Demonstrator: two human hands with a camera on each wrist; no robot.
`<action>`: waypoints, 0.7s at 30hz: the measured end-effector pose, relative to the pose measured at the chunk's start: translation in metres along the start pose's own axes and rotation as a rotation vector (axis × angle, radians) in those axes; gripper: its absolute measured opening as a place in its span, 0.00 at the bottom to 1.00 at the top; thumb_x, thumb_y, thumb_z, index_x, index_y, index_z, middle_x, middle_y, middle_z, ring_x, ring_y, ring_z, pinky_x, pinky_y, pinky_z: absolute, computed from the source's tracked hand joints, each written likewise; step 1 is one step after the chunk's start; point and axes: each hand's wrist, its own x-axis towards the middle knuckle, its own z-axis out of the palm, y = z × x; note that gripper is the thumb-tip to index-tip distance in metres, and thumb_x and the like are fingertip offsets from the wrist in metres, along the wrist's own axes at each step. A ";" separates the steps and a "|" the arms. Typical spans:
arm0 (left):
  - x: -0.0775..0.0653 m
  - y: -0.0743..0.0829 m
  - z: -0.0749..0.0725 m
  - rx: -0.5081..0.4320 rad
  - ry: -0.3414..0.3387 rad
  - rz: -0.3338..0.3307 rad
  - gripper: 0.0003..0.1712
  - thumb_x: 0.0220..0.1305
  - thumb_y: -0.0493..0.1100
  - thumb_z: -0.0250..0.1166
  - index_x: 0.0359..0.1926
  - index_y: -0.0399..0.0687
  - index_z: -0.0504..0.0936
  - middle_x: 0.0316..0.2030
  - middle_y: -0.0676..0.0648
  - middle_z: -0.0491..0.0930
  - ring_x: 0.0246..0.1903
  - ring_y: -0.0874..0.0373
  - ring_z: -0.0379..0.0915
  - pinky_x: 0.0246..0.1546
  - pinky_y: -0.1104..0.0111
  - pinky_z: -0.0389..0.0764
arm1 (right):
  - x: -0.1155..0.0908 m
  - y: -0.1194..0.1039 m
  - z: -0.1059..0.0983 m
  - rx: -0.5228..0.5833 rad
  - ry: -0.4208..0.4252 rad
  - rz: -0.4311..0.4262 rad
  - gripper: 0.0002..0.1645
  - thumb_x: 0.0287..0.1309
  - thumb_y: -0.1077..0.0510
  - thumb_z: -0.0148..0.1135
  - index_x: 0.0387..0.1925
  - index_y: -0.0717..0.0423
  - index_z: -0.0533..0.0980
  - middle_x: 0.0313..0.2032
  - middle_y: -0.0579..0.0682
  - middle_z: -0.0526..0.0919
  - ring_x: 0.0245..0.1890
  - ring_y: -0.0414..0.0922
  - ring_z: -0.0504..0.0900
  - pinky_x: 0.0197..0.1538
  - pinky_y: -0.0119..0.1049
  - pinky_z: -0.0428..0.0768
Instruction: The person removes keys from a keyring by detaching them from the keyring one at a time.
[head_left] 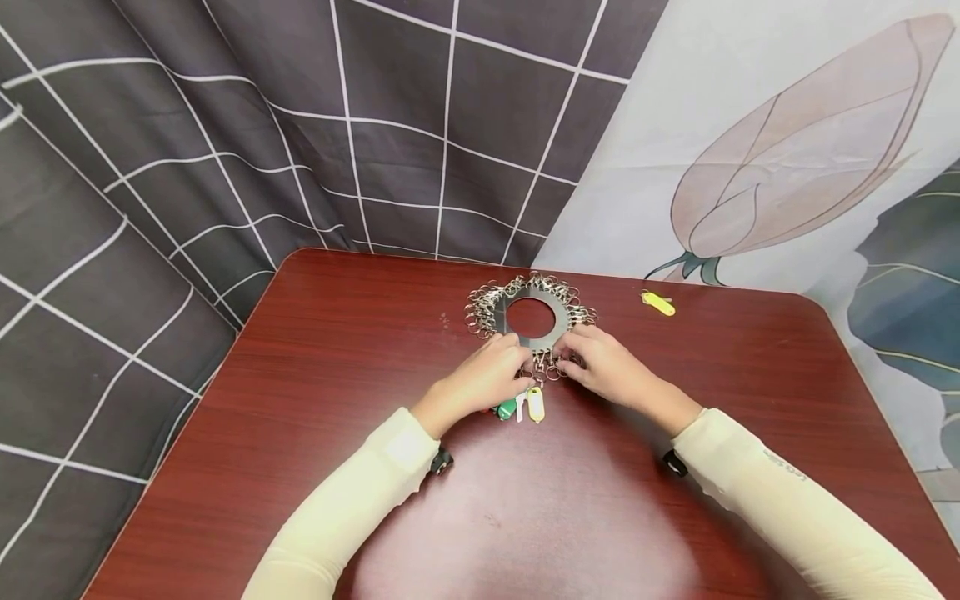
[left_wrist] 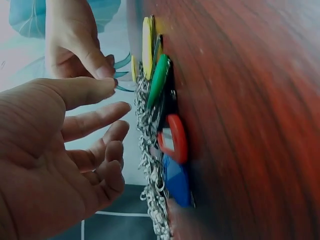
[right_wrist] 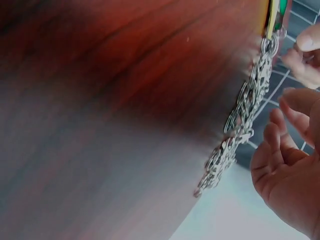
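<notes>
A flat grey ring (head_left: 561,325) lies on the table, fringed with several metal clasps and split rings (right_wrist: 250,97). My left hand (head_left: 491,373) is over its near left edge, thumb and fingers apart and loosely bent in the left wrist view. My right hand (head_left: 603,364) is at the near right edge, its fingers loosely curved beside the clasps. Below the left hand hang a yellow key tag (head_left: 536,405), a silver key (head_left: 520,407) and a green key tag (left_wrist: 159,80). Farther along are red (left_wrist: 182,140) and blue key tags (left_wrist: 177,182), mostly hidden in the head view.
Another yellow key tag (head_left: 660,303) lies apart near the back right of the reddish-brown table (head_left: 360,333). A dark curtain with white grid lines (head_left: 397,150) hangs behind and to the left. A pale flower-print cloth (head_left: 622,200) covers the back right.
</notes>
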 end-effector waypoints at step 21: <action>0.013 0.006 0.011 -0.094 -0.042 -0.119 0.08 0.51 0.38 0.67 0.19 0.51 0.78 0.24 0.52 0.75 0.34 0.56 0.70 0.41 0.63 0.76 | 0.005 -0.011 0.020 -0.113 -0.137 -0.105 0.08 0.49 0.62 0.70 0.28 0.49 0.78 0.28 0.47 0.74 0.31 0.44 0.74 0.35 0.41 0.77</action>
